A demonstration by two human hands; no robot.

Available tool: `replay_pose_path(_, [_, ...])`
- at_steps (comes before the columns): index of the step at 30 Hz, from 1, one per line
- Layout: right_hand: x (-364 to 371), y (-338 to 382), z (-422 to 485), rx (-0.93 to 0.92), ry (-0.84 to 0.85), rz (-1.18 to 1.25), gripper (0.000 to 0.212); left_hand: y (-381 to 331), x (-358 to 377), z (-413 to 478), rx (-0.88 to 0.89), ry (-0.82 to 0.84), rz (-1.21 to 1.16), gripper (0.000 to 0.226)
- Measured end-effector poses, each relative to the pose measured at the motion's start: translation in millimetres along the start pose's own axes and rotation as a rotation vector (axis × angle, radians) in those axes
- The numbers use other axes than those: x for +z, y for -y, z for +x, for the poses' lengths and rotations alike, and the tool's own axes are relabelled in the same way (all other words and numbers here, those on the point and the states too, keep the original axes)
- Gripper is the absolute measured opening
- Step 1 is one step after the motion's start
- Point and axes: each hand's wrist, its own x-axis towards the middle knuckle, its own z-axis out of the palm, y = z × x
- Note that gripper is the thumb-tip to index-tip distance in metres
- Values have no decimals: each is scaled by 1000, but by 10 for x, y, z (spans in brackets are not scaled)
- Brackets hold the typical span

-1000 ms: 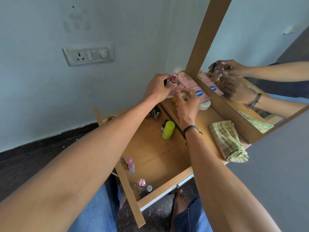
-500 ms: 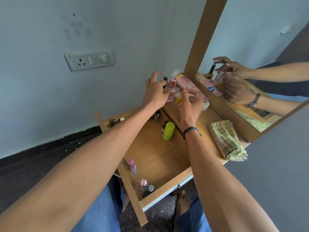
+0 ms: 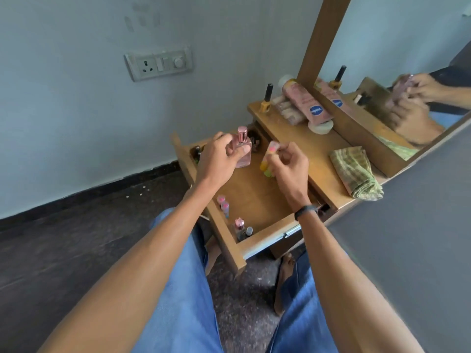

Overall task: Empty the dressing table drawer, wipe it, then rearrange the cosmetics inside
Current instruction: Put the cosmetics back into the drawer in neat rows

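Dressing table drawer (image 3: 257,200) is pulled fully out, with its wooden floor exposed in the centre.

1. Left hand (image 3: 219,159): fingers and thumb are clamped round a pink perfume bottle (image 3: 242,151) with a rose-gold cap. The bottle is upright, above the rear half of the drawer.
2. Right hand (image 3: 288,161): fingertips are pinched on a small pink-tipped tube (image 3: 271,149), which is blurred. It is held above the drawer, just beside the perfume bottle but apart from it.
3. A lime-green bottle (image 3: 266,171) shows just under the right hand, partly hidden by it.
4. Drawer contents: two small pink-capped bottles (image 3: 223,203) sit against the left wall. A pink-capped bottle (image 3: 239,223) and a grey-capped bottle (image 3: 248,231) stand in the front left corner. Small dark bottles (image 3: 254,143) sit at the rear.
5. Table top (image 3: 313,149): a black-capped nail polish bottle (image 3: 266,99) stands at the far corner. A pink lotion tube (image 3: 303,103) lies against the mirror frame (image 3: 318,47), with a white round jar (image 3: 320,127) at its near end. A folded green checked cloth (image 3: 355,171) lies near the front edge.
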Motion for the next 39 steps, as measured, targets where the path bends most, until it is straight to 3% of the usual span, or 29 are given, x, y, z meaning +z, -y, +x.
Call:
replay_pose_path(10, [-188,-258,-676,90,228,-282,10,43,-92,-521,14,132,101,25])
replay_pose_path(15, [-192,-345,-812,-40,312,-658,17,96,-49,-688,-21,126,42,24])
replay_pose_path(18, [-179,-313,-807,-103,383,-760,18,121,-35,-740,12,189,53,24])
replay_pose_path(27, [-409,-350,-723,-106,345,-688,12,32,-16,-810,53,260,231,20])
replay_pose_path(35, [-508,-404,-715,-121,271,-632,11,-52,45,-847,113,485,401,21])
replay_pose_path(39, [-500,-425,-710,-101,267,-620,10,-40,20,-827,102,571,349,22])
